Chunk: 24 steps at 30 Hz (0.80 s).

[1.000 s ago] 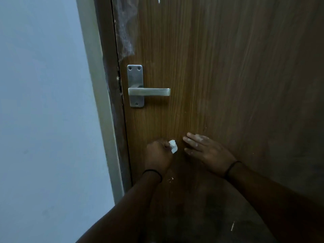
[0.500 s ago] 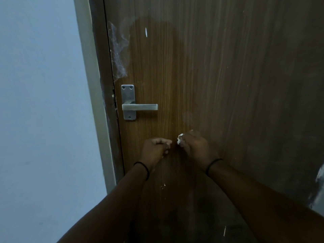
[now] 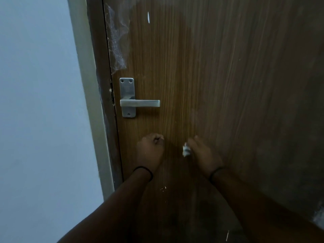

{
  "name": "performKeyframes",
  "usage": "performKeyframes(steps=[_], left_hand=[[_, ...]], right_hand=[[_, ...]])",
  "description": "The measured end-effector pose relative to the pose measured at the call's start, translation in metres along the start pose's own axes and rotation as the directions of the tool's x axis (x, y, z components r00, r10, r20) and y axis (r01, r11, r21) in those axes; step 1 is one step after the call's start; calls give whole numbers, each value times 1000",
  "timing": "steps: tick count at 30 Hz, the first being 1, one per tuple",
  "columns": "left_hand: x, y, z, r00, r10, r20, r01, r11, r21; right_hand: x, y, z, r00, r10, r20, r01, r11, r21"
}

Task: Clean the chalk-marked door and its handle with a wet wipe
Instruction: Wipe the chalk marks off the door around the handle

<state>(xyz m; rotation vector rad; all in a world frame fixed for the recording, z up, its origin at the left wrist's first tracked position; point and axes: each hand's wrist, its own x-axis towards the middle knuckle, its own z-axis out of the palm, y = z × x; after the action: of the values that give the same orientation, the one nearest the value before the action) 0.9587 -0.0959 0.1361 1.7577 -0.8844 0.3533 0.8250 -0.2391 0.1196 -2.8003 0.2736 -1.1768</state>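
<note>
The left hand is hanging against the door below the handle, its fingers curled together into a loose fist and gripping nothing that shows. To the right of it, with a strip of bare wood between, the right hand is pinching the wet wipe, a small crumpled white wad poking out on the thumb side of those fingers; whether the wad is touching the wood just now I cannot tell.

The step in hand is most likely getting the wipe ready for the next pass. It would go better if the wad were opened out to a flatter, fresher face, since a tight ball is only meeting the wood at a small spot. Long strokes along the grain, pressed flat, should be lifting chalk rather than smearing it, and the empty hand could be bracing the door so that it is not swinging.

Up and to the left of both sets of fingers, the handle is looking dull grey and level on its screwed plate. Above that, a whitish, filmy smear is running along the door's edge, and a short white mark is sitting higher still. Just below the fingers, a few white specks are dotting the wood, so the cleaning is looking unfinished.
</note>
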Motion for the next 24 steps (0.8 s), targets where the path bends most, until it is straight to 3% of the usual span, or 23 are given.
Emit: performKeyframes(steps=[3, 5, 7, 10, 13, 17, 19, 21, 24], left_hand=[[-4, -5, 2, 999, 31, 39, -32, 999, 35], [-2, -4, 0, 999, 44, 17, -45, 998, 45], [2, 0, -2, 999, 46, -20, -46, 999, 30], [5, 11, -2, 998, 50, -42, -50, 999, -14], [5, 17, -3, 999, 28, -39, -30, 998, -61], [4, 12, -7, 999, 25, -40, -26, 999, -25], [4, 7, -11, 998, 36, -49, -36, 999, 2], [6, 3, -15, 998, 34, -59, -32, 999, 40], [9, -2, -20, 996, 16, -89, -13, 999, 33]], right_hand=[[-2, 4, -8, 998, 52, 32, -54, 996, 72], [33, 0, -33, 985, 93, -148, -67, 983, 173], [77, -6, -64, 938, 115, -325, -67, 986, 156], [111, -11, -84, 913, 64, -403, -50, 998, 44], [70, -1, -61, 936, 110, -333, -111, 994, 15], [-6, 6, 3, 984, 175, -27, -176, 983, -53], [1, -3, 9, 990, 136, 33, -136, 991, 13], [37, -18, 0, 995, 88, -41, -81, 986, 143], [109, -43, -34, 938, 90, -335, -39, 987, 156]])
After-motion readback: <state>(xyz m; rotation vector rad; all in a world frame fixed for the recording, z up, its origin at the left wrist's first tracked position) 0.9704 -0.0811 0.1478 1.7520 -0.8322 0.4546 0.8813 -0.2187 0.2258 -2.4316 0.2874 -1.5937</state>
